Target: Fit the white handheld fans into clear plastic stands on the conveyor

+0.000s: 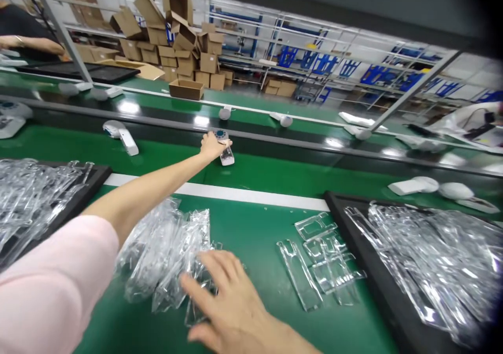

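My left hand [211,147] reaches far out over the green belt, its fingers closed on a white handheld device [227,158] with a round head and a long narrow handle. The device's exact kind does not show. My right hand [233,296], slightly blurred, hovers with spread fingers at the edge of a heap of clear plastic pieces [165,254], some in bags. Nothing shows in its grasp. To the right of it, several loose clear plastic frames [322,260] lie on the green work surface [251,218].
Black trays of clear plastic frames stand at the right [341,223] and left [104,173]. Another white device [121,134] lies on the belt [168,144], with more at the right [414,186]. A metal post [416,89] rises behind. A person's arm [35,44] shows far left; cardboard boxes [188,61] are stacked beyond.
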The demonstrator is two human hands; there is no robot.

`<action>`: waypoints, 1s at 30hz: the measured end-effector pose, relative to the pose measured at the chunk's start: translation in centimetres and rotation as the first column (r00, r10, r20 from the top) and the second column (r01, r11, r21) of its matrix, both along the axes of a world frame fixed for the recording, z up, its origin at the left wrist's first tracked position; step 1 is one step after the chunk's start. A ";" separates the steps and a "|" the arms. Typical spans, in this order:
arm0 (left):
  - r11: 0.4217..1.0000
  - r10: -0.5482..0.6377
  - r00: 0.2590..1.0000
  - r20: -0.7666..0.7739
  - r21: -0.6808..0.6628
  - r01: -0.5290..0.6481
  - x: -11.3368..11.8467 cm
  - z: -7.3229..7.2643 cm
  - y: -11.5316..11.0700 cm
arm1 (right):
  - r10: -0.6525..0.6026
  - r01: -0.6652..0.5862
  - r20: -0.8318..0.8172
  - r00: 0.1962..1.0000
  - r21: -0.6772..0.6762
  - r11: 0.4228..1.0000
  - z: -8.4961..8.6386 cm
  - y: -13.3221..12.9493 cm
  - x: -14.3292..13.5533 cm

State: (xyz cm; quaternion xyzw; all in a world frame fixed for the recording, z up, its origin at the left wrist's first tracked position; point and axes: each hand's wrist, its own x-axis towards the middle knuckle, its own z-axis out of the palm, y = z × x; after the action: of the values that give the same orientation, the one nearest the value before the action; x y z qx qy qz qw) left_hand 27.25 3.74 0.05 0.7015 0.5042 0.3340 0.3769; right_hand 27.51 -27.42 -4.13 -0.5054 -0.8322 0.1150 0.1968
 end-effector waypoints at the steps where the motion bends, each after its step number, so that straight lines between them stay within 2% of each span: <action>1: 0.999 -0.040 0.999 -0.032 0.031 0.041 -0.8 0.2 -0.3 | 0.079 -0.079 0.041 0.996 0.008 0.997 -1.0 -1.1 -0.3; 2: 0.992 -0.108 0.992 -0.064 0.065 0.112 -1.7 0.6 -0.9 | 0.129 -0.130 0.073 0.989 0.010 0.991 -1.7 -1.9 -0.3; 4: 0.946 -0.280 0.952 -0.126 0.134 0.296 -3.7 1.3 -2.8 | 0.133 -0.134 0.136 0.982 -0.002 0.991 -2.3 -2.9 0.7; 7: 0.836 -0.511 0.841 -0.180 0.124 0.534 -7.3 2.4 -7.0 | 0.052 -0.061 0.219 0.974 0.035 0.998 -1.2 -3.9 3.3; 9: 0.718 -0.666 0.709 -0.234 0.056 0.693 -9.6 2.6 -10.1 | 0.003 -0.030 0.266 0.964 0.095 0.995 -0.3 -4.5 4.8; 11: 0.549 -0.785 0.516 -0.342 0.003 0.836 -11.4 2.4 -12.8 | -0.057 -0.001 0.292 0.955 0.196 0.981 0.2 -4.9 5.8; 14: 0.324 -0.797 0.255 -0.548 -0.032 0.946 -12.9 1.3 -15.4 | -0.191 0.087 0.289 0.938 0.338 0.937 -0.2 -5.0 6.9; 17: 0.213 -0.723 0.130 -0.679 -0.040 0.976 -12.9 0.2 -16.0 | -0.349 0.237 0.290 0.891 0.360 0.902 -1.0 -5.0 7.4; 19: 0.167 -0.698 0.092 -0.710 -0.037 0.985 -12.6 0.0 -15.8 | -0.411 0.303 0.301 0.860 0.347 0.888 -1.2 -5.0 7.4; 21: 0.150 -0.694 0.092 -0.714 -0.018 0.989 -12.3 0.0 -15.6 | -0.436 0.335 0.313 0.844 0.326 0.884 -1.0 -5.0 7.1; 26: 0.156 -0.720 0.160 -0.675 0.067 0.985 -12.9 0.0 -15.8 | -0.482 0.409 0.290 0.827 0.277 0.869 -0.2 -5.0 6.0; 28: 0.148 -0.730 0.168 -0.663 0.087 0.985 -13.7 -0.2 -15.9 | -0.519 0.446 0.246 0.819 0.296 0.845 0.1 -5.2 5.8; 30: 0.171 -0.710 0.196 -0.676 0.104 0.980 -14.4 -0.6 -15.9 | -0.571 0.494 0.180 0.801 0.341 0.800 0.4 -5.4 5.8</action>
State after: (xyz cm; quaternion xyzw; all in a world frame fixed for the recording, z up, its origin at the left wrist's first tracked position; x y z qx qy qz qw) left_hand 12.90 -12.20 -0.60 0.9874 -0.0418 -0.0151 0.1522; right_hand 33.27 -32.80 -3.76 -0.6987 -0.6811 -0.1341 0.1730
